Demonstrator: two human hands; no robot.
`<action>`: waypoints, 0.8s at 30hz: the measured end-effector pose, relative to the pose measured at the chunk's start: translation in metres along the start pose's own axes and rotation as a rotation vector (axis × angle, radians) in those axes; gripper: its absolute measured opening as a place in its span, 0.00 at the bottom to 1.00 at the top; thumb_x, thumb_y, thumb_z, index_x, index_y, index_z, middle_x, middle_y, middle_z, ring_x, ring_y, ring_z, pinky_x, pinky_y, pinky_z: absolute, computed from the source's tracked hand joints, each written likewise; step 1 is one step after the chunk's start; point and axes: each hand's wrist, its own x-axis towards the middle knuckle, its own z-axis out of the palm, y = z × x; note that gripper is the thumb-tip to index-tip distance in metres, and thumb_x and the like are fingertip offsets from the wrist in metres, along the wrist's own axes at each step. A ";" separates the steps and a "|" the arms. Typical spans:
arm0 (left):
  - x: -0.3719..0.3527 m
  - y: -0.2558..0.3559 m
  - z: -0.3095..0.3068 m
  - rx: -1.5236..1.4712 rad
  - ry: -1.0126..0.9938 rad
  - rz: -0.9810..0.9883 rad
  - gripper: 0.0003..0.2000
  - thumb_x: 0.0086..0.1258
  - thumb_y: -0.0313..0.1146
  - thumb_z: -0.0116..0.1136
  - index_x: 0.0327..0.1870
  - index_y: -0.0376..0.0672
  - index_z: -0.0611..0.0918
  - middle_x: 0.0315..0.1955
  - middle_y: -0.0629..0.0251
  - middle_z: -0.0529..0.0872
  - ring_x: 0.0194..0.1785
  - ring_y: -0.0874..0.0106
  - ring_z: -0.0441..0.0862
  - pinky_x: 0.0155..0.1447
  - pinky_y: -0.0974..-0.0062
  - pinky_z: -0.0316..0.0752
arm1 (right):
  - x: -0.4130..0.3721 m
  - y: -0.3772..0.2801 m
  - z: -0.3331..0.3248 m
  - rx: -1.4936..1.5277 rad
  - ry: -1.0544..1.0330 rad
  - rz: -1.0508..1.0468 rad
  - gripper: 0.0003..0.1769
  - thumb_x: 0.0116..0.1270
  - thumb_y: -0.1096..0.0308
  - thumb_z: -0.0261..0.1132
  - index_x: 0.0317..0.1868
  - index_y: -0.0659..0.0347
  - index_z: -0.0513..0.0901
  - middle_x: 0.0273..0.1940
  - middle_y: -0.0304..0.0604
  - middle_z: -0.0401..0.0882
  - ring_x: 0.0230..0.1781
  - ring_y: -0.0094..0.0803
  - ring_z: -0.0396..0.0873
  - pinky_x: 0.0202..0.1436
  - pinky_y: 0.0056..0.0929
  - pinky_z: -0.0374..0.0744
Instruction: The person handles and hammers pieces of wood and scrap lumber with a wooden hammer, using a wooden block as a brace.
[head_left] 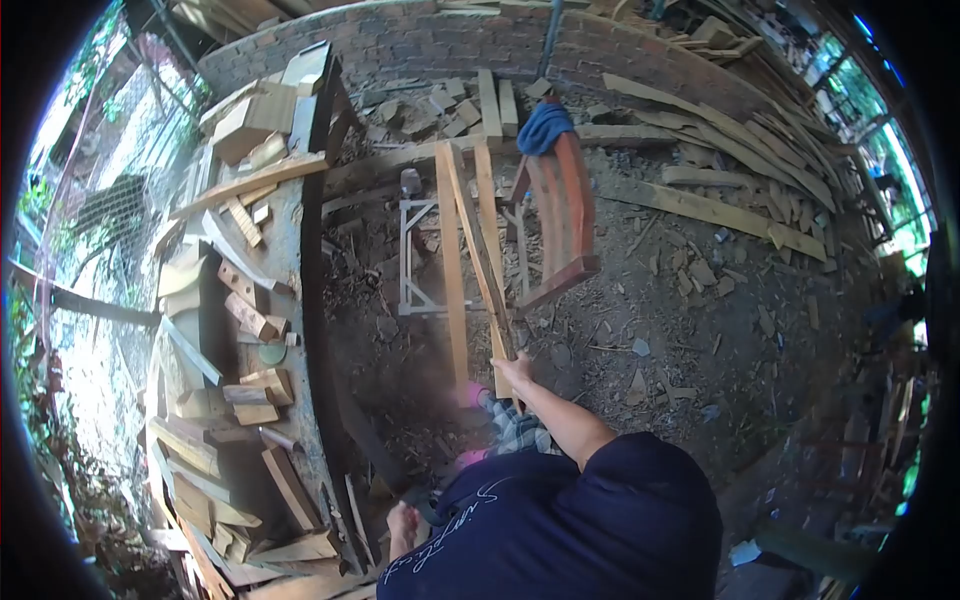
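Nearest the cam, our dark navy shirt (560,520) w/ pale lettering is filling the bottom of the view, and plaid cloth (512,425) is showing just above it. Our right hand (515,372) is reaching fwd, its grip closing tight around the lower end of a wooden batten (478,250). That batten is slanting up and away from us across the dirt floor (680,330), approx. in the middle of the view. It's crossing a second pale batten (452,270) that's running straighter beside it.

Our left hand (401,525) is showing only as a small patch low at the shirt's left edge, next to a dark curved strip (365,440). We can't tell how its grip is set or whether it's holding anything.

Beyond the battens a grey metal frame (415,260) is standing on the dirt. To its right, a reddish-brown curved slatted panel (562,215) is tilting, w/ a blue cloth (545,125) hanging over its top end. On the left, a bench (288,235) is carrying a heap of timber offcuts (245,385). A brick wall (420,40) is running along the back, and loose planks (740,150) are lying piled at right.
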 end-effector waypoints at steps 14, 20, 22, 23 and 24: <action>-0.029 0.000 0.060 0.233 -0.066 -0.015 0.11 0.73 0.40 0.58 0.48 0.44 0.78 0.34 0.67 0.82 0.32 0.75 0.82 0.31 0.78 0.78 | 0.037 0.068 0.095 -0.420 -0.343 -0.021 0.43 0.61 0.44 0.69 0.64 0.71 0.68 0.59 0.61 0.76 0.62 0.53 0.75 0.61 0.51 0.75; -0.006 -0.051 -0.007 0.080 0.051 -0.111 0.07 0.72 0.38 0.54 0.34 0.48 0.77 0.21 0.71 0.77 0.20 0.75 0.76 0.20 0.79 0.71 | 0.015 0.043 0.066 -0.282 -0.698 0.168 0.22 0.73 0.51 0.60 0.58 0.58 0.76 0.45 0.44 0.81 0.45 0.35 0.81 0.46 0.35 0.81; -0.009 -0.057 -0.015 0.109 0.095 -0.095 0.09 0.72 0.39 0.54 0.32 0.48 0.77 0.19 0.70 0.76 0.18 0.75 0.75 0.18 0.78 0.70 | 0.005 0.040 0.068 -0.364 -0.895 0.074 0.15 0.74 0.55 0.59 0.49 0.58 0.79 0.32 0.32 0.76 0.27 0.20 0.74 0.28 0.21 0.76; -0.010 -0.057 -0.018 0.140 0.120 -0.079 0.09 0.72 0.40 0.54 0.32 0.47 0.77 0.19 0.70 0.76 0.18 0.75 0.75 0.18 0.77 0.69 | 0.007 0.048 0.071 -0.390 -0.958 0.049 0.14 0.74 0.55 0.59 0.47 0.57 0.80 0.32 0.32 0.76 0.28 0.21 0.75 0.29 0.23 0.76; -0.010 -0.058 -0.016 0.101 0.151 -0.077 0.09 0.72 0.39 0.53 0.32 0.46 0.77 0.20 0.69 0.76 0.18 0.75 0.75 0.17 0.77 0.68 | 0.002 0.051 0.071 -0.502 -0.947 -0.026 0.13 0.74 0.56 0.59 0.46 0.57 0.80 0.30 0.33 0.76 0.27 0.21 0.75 0.28 0.22 0.76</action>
